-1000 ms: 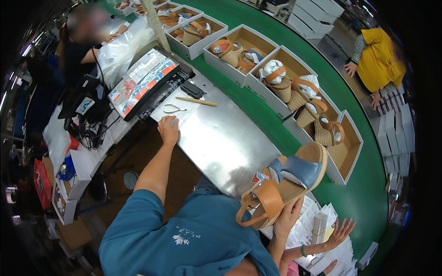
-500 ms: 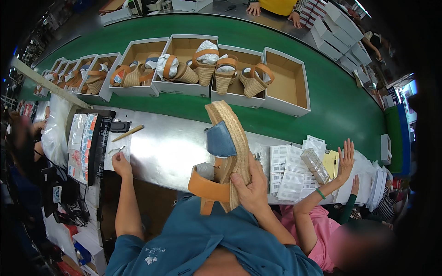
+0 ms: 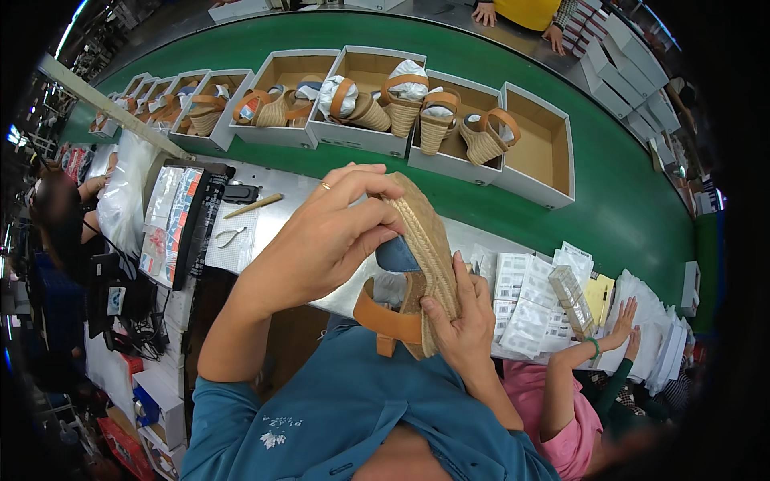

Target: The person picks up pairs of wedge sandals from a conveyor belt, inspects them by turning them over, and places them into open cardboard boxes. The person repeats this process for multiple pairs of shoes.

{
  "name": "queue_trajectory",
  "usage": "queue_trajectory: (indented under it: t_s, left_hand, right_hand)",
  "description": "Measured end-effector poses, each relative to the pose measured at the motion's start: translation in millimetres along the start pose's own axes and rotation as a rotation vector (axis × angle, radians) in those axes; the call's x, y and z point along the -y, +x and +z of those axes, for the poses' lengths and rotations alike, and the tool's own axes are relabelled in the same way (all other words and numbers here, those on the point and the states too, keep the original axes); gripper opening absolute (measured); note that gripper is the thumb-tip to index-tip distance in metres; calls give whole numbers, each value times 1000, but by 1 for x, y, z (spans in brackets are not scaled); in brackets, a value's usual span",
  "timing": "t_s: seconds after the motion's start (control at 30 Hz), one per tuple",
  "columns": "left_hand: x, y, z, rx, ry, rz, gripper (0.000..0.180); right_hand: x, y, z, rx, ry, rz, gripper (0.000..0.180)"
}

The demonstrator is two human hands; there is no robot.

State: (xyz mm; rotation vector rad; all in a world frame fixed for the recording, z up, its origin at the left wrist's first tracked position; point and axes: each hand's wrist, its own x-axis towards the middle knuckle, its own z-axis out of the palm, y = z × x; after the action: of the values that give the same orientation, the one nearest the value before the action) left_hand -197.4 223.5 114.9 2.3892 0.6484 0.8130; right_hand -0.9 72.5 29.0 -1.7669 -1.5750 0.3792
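A wedge sandal (image 3: pixel 435 244) with a woven rope-covered sole, a blue toe strap (image 3: pixel 399 256) and a tan ankle strap (image 3: pixel 390 321) is held up in front of my chest, its sole facing right. White stuffing shows inside the ankle strap. My right hand (image 3: pixel 466 319) grips the sole near the heel end, thumb on the inner side. At the toe end, my left hand (image 3: pixel 325 236) has its fingers bent and pressed together against the blue strap and sole edge. Whether the left fingertips pinch something small there is hidden.
Open shoe boxes (image 3: pixel 533 192) with similar sandals line the green surface (image 3: pixel 626 216); the rightmost holds none. Small metal pliers (image 3: pixel 231 236) and a tan stick-like tool (image 3: pixel 253 205) lie left. Label sheets (image 3: pixel 525 313) lie right, near a co-worker's hand (image 3: pixel 621 322) and pink sleeve.
My left hand has let go of the small pliers on the white sheet and come up to the sandal's toe. The co-worker's raised hand has lowered. The view has shifted slightly.
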Motion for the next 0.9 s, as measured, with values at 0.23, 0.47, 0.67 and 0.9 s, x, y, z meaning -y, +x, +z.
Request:
queue_trajectory:
  t_s: [0.23, 0.47, 0.67, 0.9]
  left_hand:
    - [-6, 0, 10, 10, 38, -8, 13]
    - [-1, -8, 15, -4, 71, 22, 27]
    - [10, -11, 29, -349, -489, -299, 56]
    - [49, -29, 60, -257, -1102, -438, 56]
  right_hand:
    - [0, -3, 1, 14, -17, 4, 72]
    - [1, -8, 4, -3, -55, -19, 72]
    - [-3, -13, 9, -77, -21, -65, 73]
    - [-24, -10, 3, 346, 1272, 638, 59]
